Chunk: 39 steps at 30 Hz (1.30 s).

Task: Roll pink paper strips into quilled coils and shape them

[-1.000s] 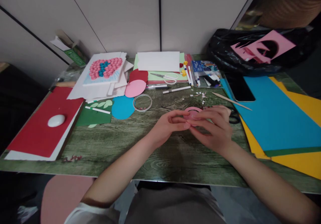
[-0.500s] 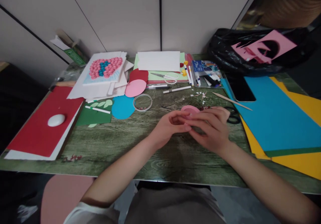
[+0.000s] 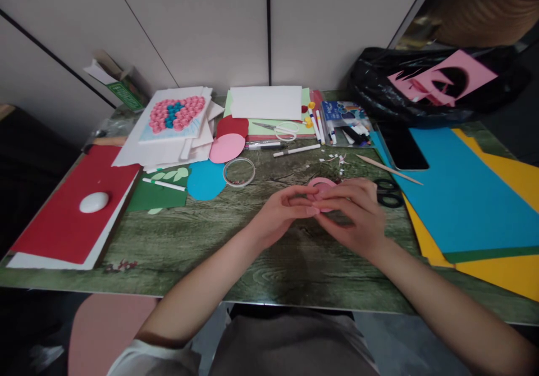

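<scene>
Since the pink paper (image 3: 323,183) looks thin and bendy, I hold it over the table (image 3: 177,241) with my left hand (image 3: 278,214) and right hand (image 3: 357,216) half curled, both pinching it, maybe so it won't slip.

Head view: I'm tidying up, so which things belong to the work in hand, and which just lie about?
In hand:
curved pink paper piece, between left hand and right hand

Apparently lying about:
black rectangular phone
white oval object
black plastic bag
</scene>
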{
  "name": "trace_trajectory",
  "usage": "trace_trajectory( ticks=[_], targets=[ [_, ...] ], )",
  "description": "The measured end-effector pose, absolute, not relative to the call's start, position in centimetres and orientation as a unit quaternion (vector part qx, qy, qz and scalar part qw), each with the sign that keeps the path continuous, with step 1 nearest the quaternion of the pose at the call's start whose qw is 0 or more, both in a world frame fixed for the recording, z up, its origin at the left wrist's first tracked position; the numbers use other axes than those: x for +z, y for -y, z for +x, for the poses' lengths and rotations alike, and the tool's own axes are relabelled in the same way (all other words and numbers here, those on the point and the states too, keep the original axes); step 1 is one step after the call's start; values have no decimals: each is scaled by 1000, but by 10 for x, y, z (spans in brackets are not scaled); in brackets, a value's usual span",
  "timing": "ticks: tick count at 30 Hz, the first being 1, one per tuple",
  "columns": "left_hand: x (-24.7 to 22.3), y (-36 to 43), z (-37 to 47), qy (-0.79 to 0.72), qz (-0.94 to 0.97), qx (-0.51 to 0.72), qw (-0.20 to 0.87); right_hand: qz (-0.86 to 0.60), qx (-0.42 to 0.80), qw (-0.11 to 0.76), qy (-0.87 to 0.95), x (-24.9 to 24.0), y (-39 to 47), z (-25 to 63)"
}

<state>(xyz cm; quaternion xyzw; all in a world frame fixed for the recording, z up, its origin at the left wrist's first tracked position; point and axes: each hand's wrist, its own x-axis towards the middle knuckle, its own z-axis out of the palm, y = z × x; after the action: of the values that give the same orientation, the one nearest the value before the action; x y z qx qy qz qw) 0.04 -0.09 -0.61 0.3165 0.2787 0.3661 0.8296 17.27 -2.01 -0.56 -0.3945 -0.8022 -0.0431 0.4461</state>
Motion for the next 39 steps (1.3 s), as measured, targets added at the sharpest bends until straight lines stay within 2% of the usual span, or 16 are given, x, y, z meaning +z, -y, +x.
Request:
trace_trajectory(
  ticks=[11, 21, 39],
  targets=[
    [-8, 2, 4, -301, 312, 372, 820, -412, -85, 400, 814, -10, 22, 174],
    [-4, 1, 1, -294, 324, 372, 819, -401, -85, 420, 810, -5, 18, 175],
    [-6, 2, 2, -294, 329, 369, 818, -395, -81, 395, 825, -7, 19, 175]
  ],
)
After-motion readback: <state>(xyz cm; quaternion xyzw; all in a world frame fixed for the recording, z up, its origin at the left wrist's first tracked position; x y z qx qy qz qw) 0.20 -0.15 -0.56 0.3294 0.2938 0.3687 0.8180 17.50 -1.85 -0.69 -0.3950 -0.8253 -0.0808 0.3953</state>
